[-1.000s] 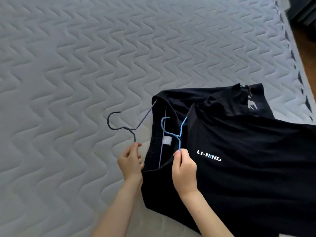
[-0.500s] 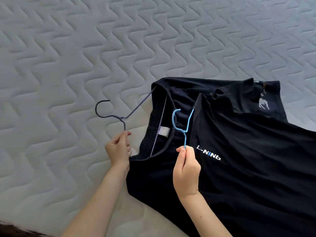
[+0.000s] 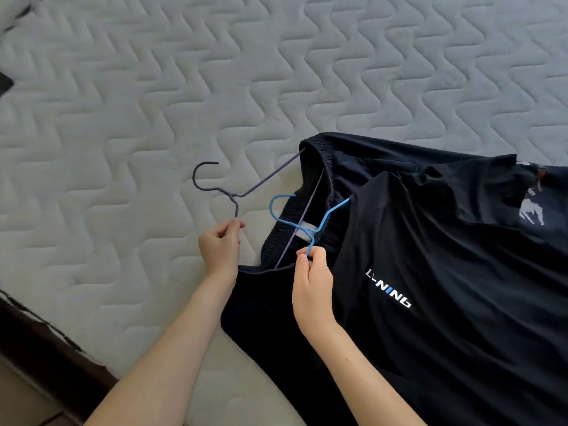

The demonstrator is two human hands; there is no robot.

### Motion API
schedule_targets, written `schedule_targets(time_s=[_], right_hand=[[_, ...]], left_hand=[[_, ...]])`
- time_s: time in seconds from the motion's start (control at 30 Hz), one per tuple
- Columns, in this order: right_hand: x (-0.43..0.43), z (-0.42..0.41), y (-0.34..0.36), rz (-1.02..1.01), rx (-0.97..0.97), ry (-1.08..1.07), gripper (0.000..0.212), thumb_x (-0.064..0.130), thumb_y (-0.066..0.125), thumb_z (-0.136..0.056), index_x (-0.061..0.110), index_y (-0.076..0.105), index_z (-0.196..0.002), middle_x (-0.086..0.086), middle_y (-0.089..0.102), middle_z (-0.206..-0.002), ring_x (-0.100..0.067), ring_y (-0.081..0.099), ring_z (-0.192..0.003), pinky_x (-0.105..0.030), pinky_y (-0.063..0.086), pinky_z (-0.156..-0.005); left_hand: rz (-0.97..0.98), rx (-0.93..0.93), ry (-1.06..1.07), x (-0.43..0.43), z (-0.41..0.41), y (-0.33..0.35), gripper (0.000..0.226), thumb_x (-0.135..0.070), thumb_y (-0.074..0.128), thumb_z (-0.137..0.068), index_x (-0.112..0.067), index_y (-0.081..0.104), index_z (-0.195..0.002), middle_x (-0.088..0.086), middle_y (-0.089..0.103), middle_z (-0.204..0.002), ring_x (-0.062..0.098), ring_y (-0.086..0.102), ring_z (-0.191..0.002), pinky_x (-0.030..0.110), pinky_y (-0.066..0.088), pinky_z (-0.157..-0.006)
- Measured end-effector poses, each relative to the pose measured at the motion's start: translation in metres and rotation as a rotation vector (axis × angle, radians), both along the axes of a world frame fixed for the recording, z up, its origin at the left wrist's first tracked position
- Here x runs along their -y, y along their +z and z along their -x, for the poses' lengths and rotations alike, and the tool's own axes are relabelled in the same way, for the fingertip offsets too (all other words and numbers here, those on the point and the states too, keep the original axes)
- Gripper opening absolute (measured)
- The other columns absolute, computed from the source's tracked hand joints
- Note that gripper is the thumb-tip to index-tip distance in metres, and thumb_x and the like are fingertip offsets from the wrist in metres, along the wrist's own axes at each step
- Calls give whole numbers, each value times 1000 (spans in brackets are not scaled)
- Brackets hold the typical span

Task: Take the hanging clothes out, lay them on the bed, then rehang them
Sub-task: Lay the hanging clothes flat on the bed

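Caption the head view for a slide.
Left hand holds the grey hanger, right hand the blue hanger, both in black clothes on the bed.

Both forearms bare, no sleeves; left hand (image 3: 218,249), right hand (image 3: 313,285) ungloved.

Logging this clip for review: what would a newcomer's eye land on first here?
The dark clothes heaped at the right on the pale quilted mattress, the top one showing a white LI-NING logo. Next, two wire hangers at centre: the left hand pinches the dark grey hanger, the right hand the bright blue hanger, whose arms run into the garments.
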State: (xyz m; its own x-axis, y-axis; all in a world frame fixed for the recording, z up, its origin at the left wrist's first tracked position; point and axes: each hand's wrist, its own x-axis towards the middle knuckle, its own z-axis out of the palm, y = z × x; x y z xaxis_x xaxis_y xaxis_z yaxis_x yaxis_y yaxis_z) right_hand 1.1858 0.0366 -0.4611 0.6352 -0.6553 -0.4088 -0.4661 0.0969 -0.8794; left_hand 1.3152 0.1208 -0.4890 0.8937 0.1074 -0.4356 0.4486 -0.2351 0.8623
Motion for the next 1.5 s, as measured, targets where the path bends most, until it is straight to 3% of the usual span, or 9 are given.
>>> schedule_targets(time_s=[0.23,0.37,0.5,0.63,0.77,1.0,1.17,1.27,1.5], right_hand=[[-51,-71,-3,-70,26,34,20,22,36,-101,7,44,-90,6,36,-58,-5,29,-48,-27,28,-48],[-85,-110,-1,-117,61,81,21,22,34,-101,6,42,-90,5,35,-58,-5,28,-47,-28,28,-47],[-115,-149,-1,-143,79,114,20,20,33,-102,10,39,-86,5,34,-60,-4,30,-44,-21,26,-44],[-138,-178,0,-148,104,150,19,18,32,-102,11,38,-85,4,34,-60,-3,29,-43,-21,26,-42],[-150,-191,-3,-90,117,132,20,18,32,-102,9,39,-85,4,34,-61,-3,30,-45,-22,26,-43],[-151,-202,2,-164,183,84,20,19,35,-100,10,37,-82,2,32,-61,-12,27,-55,-32,27,-48],[-162,-214,-16,-115,122,113,19,16,35,-100,11,36,-81,0,35,-62,-7,28,-52,-26,30,-50],[-164,-216,-35,-56,95,150,19,15,35,-100,10,36,-82,1,37,-60,-6,29,-48,-21,28,-47],[-162,-216,-50,65,96,190,17,12,37,-99,4,39,-84,-1,41,-59,-1,39,-51,-14,33,-46]], left_hand=[[-134,74,17,-56,-65,1,16,-13,60,-83,-13,72,-72,-13,46,-37,10,39,-46,23,33,-51],[-215,138,37,-92,-101,2,17,-12,59,-84,-5,74,-83,-11,50,-50,5,45,-53,22,37,-60],[-295,175,35,-122,-135,4,18,-14,57,-85,-7,73,-81,-3,48,-54,10,42,-52,13,37,-50],[-350,203,25,-148,-166,2,18,-16,56,-84,-12,71,-76,-1,51,-57,12,44,-55,21,37,-55],[-416,257,-15,-155,-175,1,21,-15,54,-88,-8,72,-80,4,66,-69,15,56,-68,9,38,-55],[-402,518,0,-157,-187,54,22,-24,58,-84,-12,74,-76,13,72,-74,23,63,-69,32,48,-67],[-445,312,-70,-176,-199,8,18,-23,55,-88,-19,67,-74,-2,59,-56,18,57,-59,32,47,-68],[-501,267,-109,-182,-196,-23,27,-28,52,-89,-12,72,-80,4,67,-65,24,64,-66,35,53,-71],[-837,549,-85,-178,-188,-51,26,-23,55,-91,-7,68,-75,11,59,-72,28,52,-64,30,31,-54]])
